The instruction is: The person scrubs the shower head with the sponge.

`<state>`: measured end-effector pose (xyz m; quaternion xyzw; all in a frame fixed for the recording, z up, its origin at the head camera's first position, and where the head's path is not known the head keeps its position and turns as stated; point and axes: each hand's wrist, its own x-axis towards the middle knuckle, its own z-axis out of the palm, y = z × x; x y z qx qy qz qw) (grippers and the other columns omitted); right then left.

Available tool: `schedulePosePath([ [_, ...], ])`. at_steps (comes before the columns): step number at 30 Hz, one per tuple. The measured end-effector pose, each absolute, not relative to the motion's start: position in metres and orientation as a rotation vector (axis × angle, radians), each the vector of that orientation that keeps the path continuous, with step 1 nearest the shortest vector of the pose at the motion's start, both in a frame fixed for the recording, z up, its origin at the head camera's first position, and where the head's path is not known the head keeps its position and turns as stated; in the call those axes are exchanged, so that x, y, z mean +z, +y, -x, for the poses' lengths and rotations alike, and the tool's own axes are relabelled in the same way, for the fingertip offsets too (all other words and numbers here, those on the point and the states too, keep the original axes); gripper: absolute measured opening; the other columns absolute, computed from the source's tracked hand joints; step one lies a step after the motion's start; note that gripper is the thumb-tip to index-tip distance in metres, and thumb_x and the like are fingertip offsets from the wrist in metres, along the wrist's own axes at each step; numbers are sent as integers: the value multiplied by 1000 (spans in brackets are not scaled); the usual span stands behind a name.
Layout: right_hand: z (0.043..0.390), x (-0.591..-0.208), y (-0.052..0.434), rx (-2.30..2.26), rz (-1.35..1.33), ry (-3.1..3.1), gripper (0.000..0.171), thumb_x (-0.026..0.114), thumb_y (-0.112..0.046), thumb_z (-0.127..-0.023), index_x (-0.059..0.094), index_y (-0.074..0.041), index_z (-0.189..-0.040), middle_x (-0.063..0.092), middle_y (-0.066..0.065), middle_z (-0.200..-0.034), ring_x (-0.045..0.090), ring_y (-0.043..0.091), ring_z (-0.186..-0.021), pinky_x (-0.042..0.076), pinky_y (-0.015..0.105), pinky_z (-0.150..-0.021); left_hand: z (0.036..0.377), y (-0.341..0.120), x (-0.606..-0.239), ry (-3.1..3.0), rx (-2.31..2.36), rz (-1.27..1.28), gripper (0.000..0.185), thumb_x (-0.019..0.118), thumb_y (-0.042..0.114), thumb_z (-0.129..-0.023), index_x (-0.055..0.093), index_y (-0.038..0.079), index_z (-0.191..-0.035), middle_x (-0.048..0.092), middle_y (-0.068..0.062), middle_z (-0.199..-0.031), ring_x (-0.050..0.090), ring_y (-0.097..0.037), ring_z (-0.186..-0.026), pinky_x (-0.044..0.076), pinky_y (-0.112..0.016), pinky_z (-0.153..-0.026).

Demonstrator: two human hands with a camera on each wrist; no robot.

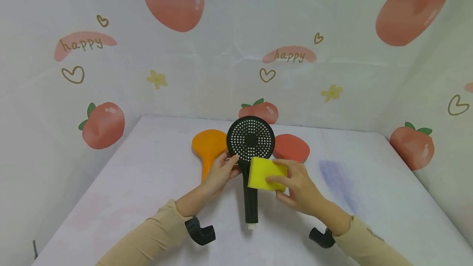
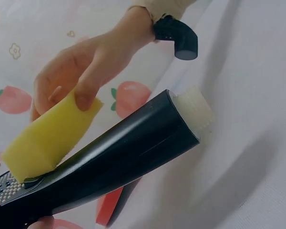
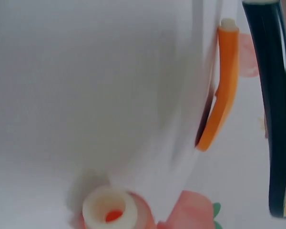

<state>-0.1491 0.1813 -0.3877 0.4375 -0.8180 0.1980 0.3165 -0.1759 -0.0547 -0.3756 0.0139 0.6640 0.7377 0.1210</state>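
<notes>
A black shower head point(image 1: 251, 206) stands raised over the table, its round perforated face toward the head camera and its handle pointing down. My left hand point(image 1: 219, 173) grips it at the neck, just below the face. With thumb and fingers, my right hand point(image 1: 301, 186) holds a yellow sponge point(image 1: 260, 171) against the front of the neck. In the left wrist view the sponge point(image 2: 47, 138) meets the shower head where the handle joins the face, and a white threaded end point(image 2: 195, 109) sticks out of the handle.
An orange shower head point(image 1: 208, 145) lies behind my left hand, partly covered by it. On the right, a red shower head point(image 1: 292, 147) lies behind the sponge. The white table point(image 1: 148, 167) backs onto a printed cloth point(image 1: 221, 73); a bluish smudge point(image 1: 336, 180) marks its right side.
</notes>
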Motion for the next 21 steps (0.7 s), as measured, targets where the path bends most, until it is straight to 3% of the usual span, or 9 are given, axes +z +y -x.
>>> schedulePosePath([
  [6,150,-385,186,575,-1105,-2170,38,64,-4,-62,65,-19,-97,53,19,-119,48,32,-105,40,47,-81,176,-54,-375,1923,2166,-35,43,42,20,-100,38,0,-137,51,-21,-130,61,-18,-102,47,-38,-98],
  [16,135,-391,188,550,-1185,-2203,47,70,-4,-55,64,-24,-98,53,15,-119,48,28,-104,50,44,-76,177,-56,-374,1905,2210,10,39,40,19,-100,40,-2,-133,53,-20,-126,60,-15,-97,48,-38,-98],
  [21,137,-391,187,546,-1165,-2198,44,68,-6,-57,64,-22,-97,53,16,-120,47,28,-105,45,44,-80,178,-56,-374,1896,2205,14,40,41,20,-100,40,-2,-133,53,-20,-126,61,-14,-97,48,-38,-97],
])
